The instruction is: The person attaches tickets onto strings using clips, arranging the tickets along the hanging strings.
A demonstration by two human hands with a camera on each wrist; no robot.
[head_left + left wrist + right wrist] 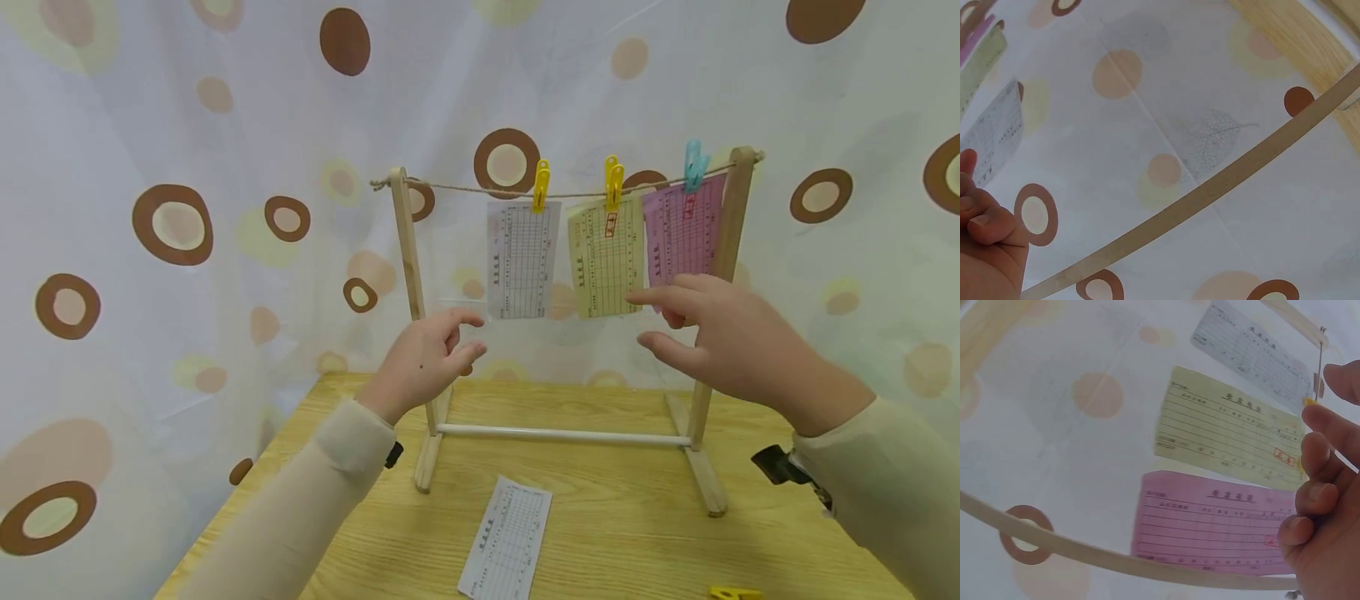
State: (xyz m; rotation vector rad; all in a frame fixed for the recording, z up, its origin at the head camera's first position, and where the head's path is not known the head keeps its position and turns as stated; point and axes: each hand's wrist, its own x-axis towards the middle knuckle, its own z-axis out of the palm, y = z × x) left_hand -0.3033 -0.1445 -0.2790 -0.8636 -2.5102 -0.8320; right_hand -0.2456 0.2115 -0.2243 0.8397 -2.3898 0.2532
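Observation:
Three printed slips hang from a rope (457,188): a white slip (519,271) under a yellow clip (541,187), a pale yellow slip (596,271) under another yellow clip (614,185), and a pink slip (686,237) under a blue clip (695,168). My left hand (423,364) hovers below and left of the white slip, thumb and index apart, holding nothing. My right hand (723,337) is also without anything in it; its index fingertip overlaps the yellow slip's lower right corner in the head view. The right wrist view shows the pink slip (1213,522) beside the loosely bent fingers.
A wooden stand with a left post (408,250), a right post (738,208) and a white crossbar (562,434) carries the rope. Another white slip (510,537) lies on the wooden table (615,508). Near its front edge is a yellow clip (735,593). Behind hangs a patterned curtain (225,333).

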